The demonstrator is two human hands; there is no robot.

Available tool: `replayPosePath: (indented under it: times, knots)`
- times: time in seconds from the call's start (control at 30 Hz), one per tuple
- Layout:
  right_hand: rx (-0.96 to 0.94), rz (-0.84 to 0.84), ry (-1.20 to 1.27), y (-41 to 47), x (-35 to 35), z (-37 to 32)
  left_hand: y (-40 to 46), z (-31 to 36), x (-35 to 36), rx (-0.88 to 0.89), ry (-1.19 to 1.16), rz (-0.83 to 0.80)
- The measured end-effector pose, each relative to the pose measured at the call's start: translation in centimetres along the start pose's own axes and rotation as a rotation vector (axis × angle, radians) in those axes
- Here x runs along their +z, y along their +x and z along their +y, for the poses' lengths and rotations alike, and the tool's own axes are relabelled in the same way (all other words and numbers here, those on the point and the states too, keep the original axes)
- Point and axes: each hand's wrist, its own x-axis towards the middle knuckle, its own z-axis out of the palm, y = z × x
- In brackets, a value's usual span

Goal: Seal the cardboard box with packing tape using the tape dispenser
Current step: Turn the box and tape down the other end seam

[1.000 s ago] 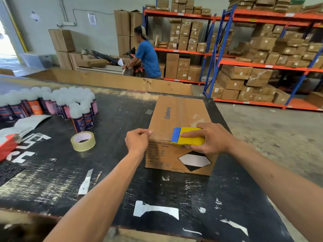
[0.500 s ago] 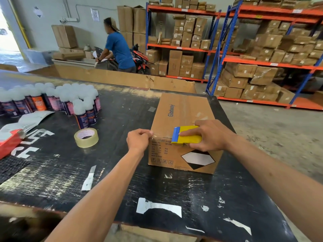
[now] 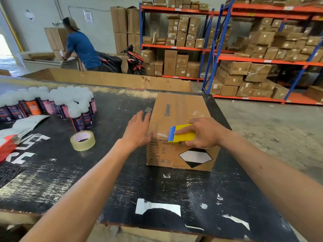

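Note:
A brown cardboard box (image 3: 180,110) printed "Glodway" lies on the black table (image 3: 122,180), its flaps closed. My right hand (image 3: 208,132) grips a yellow and blue tape dispenser (image 3: 181,135) pressed on the box's near top edge. A short stretch of clear tape (image 3: 160,135) runs left from the dispenser along that edge. My left hand (image 3: 139,130) is flat with fingers spread at the box's left near corner, holding nothing.
A loose roll of clear tape (image 3: 83,140) sits left of the box. Several white-capped spray cans (image 3: 57,103) stand at the far left, with papers (image 3: 26,124) and a red object (image 3: 7,147). A person (image 3: 82,46) bends beyond the table; shelving (image 3: 253,49) holds cartons.
My left hand has opened from a closed pinch at the box's left corner and now lies flat with fingers spread. The right hand and dispenser stay on the near edge.

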Motion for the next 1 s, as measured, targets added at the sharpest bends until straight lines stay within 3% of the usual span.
replayPosePath:
  times: [0.1,0.2,0.3,0.4,0.77,1.0]
  knots:
    - [0.002,-0.015,-0.006,0.2,-0.2,-0.1,2.3,0.8,-0.1,0.413,0.082,0.012]
    - [0.003,-0.021,-0.006,0.4,-0.3,0.1,4.0,1.1,0.7,0.546,0.154,-0.092]
    - [0.003,-0.019,-0.003,0.4,-0.3,0.1,3.3,0.0,3.4,0.519,0.064,-0.191]
    - [-0.007,-0.013,-0.022,0.3,-0.2,0.1,2.2,-0.8,5.4,0.413,-0.023,-0.172]
    - [-0.063,0.019,-0.08,-0.9,-0.2,0.7,2.9,-1.3,6.1,0.474,0.032,-0.175]
    - [-0.008,-0.046,-0.118,-6.3,-0.1,6.3,2.7,-0.9,5.6,0.468,0.03,-0.17]
